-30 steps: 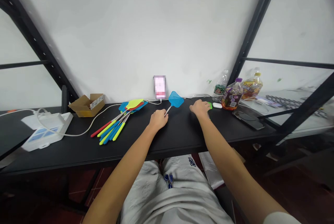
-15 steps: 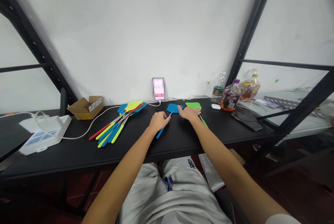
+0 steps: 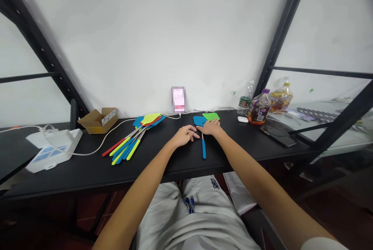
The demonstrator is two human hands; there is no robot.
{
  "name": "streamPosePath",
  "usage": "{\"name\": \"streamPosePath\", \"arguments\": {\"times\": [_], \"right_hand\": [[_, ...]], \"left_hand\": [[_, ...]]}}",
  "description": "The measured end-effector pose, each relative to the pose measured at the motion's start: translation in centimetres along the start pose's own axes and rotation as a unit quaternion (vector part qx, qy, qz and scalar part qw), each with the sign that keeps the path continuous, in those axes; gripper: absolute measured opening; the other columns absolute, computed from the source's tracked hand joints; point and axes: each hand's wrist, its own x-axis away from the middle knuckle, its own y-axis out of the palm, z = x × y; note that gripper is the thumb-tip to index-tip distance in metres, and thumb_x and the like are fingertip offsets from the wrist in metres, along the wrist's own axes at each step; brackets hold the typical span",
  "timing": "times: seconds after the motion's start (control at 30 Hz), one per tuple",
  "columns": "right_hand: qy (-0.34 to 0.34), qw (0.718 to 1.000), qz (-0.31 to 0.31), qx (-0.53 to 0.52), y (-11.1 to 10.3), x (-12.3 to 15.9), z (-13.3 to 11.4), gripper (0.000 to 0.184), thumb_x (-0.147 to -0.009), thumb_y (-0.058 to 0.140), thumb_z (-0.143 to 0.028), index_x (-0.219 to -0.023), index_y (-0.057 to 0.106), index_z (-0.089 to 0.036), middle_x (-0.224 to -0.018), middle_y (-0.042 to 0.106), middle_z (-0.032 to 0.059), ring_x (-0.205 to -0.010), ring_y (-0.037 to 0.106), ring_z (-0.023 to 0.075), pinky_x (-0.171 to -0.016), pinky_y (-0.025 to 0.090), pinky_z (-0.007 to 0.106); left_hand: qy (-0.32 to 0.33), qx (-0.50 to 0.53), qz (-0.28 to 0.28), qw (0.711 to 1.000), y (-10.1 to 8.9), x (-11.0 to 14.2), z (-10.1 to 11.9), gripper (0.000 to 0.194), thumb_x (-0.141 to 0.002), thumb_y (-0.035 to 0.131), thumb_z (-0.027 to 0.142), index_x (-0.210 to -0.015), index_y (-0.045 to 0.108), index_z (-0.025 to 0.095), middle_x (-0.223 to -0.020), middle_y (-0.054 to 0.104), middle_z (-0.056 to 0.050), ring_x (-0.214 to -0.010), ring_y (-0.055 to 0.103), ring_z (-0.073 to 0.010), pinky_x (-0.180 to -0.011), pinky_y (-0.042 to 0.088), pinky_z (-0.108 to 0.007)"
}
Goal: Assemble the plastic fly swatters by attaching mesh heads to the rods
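Observation:
A blue fly swatter [image 3: 204, 149] lies on the black desk, its handle toward me. Its mesh head partly overlaps that of a green fly swatter [image 3: 212, 116], whose handle is hidden by my right arm. Palm down, my right hand [image 3: 210, 126] rests over the lower edges of both heads, fingers stretched out and thumb across the blue one's neck. To the left of the blue shaft hovers my left hand [image 3: 185, 135], open, its fingers spread and holding nothing. Several swatters in a pile [image 3: 131, 141], with red, yellow and blue handles, lie farther left.
A phone [image 3: 178, 99] leans against the wall, plugged into a white cable. An open cardboard box [image 3: 99, 125] and a white case [image 3: 54, 155] stand left. On the right are a water bottle [image 3: 245, 100], a purple-capped bottle [image 3: 258, 108], a white earbud case [image 3: 243, 119] and a dark phone [image 3: 278, 135].
My left hand has let go of the blue swatter and opened. The blue swatter now points straight toward me, farther right. The green swatter has shifted left, its head against the blue one.

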Motion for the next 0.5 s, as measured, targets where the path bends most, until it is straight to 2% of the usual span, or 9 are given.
{"name": "streamPosePath", "arguments": {"times": [0.1, 0.23, 0.37, 0.5], "right_hand": [[-0.024, 1.0, 0.0, 0.007, -0.3, -0.5, 1.0, 0.096, -0.091, 0.039, -0.066, -0.15, 0.021, 0.008, -0.155, 0.01, 0.0367, -0.147, 0.005, 0.0421, -0.114, 0.005, 0.054], [-0.047, 0.998, 0.031, 0.021, -0.7, -1.0, 3.0, 0.074, -0.096, 0.038, -0.054, -0.143, 0.038, 0.003, -0.149, 0.029, 0.0343, -0.143, 0.024, 0.0393, -0.111, 0.022, 0.049], [-0.07, 0.996, 0.049, 0.028, -1.1, -1.7, 5.1, 0.055, -0.099, 0.037, -0.047, -0.133, 0.051, -0.006, -0.135, 0.049, 0.0277, -0.129, 0.046, 0.0352, -0.1, 0.038, 0.044], [-0.087, 0.992, 0.079, 0.048, -1.6, -2.1, 6.2, 0.048, -0.097, 0.042, -0.05, -0.123, 0.057, -0.012, -0.12, 0.061, 0.0203, -0.113, 0.059, 0.0318, -0.092, 0.045, 0.04]], "left_hand": [[0.007, -0.015, -0.005, 1.0, 0.0, 0.1, 0.0, 0.019, -0.087, 0.042, 0.013, -0.102, 0.053, 0.015, -0.097, 0.075, -0.011, -0.063, 0.06, -0.0101, -0.069, 0.049, -0.026], [0.011, -0.037, 0.001, 0.999, -0.1, 0.3, 0.2, 0.018, -0.087, 0.043, 0.017, -0.102, 0.053, 0.016, -0.095, 0.076, -0.01, -0.063, 0.059, -0.0109, -0.067, 0.049, -0.026], [0.014, -0.055, 0.014, 0.998, 0.1, 0.5, 0.3, 0.019, -0.086, 0.044, 0.017, -0.101, 0.055, 0.016, -0.092, 0.076, -0.008, -0.062, 0.059, -0.0113, -0.068, 0.049, -0.026], [0.03, -0.066, 0.037, 0.997, 0.5, 0.6, 0.0, 0.016, -0.085, 0.044, 0.018, -0.096, 0.056, 0.017, -0.091, 0.076, -0.006, -0.063, 0.059, -0.0114, -0.068, 0.049, -0.026]]}}
